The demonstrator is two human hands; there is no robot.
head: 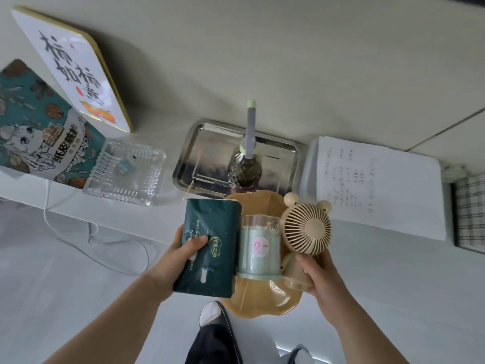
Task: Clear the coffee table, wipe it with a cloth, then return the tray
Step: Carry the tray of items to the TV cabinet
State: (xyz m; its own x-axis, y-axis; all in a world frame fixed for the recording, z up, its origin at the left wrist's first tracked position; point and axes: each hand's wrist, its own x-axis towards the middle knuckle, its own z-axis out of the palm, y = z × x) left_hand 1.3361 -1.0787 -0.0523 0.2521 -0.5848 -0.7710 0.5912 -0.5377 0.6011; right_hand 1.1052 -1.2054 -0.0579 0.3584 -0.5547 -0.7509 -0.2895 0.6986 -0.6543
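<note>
Tray (262, 306): tan, carried at six o'clock, off the white table (183, 132), gripped on both sides.
Left hand (181, 256): clenched on the tray's nine o'clock edge, thumb pinning a dark green tissue pack (210, 248).
Right hand (317, 274): grasped the three o'clock edge and the fan (305, 229) base.
Jar (258, 248): pale green, between pack and fan.
Table, twelve o'clock: steel pan (210, 143) holding a bottle (244, 169).
Ten o'clock: glass ashtray (126, 172), snack box (39, 122), white tin (76, 67).
Two o'clock: paper (380, 185).
</note>
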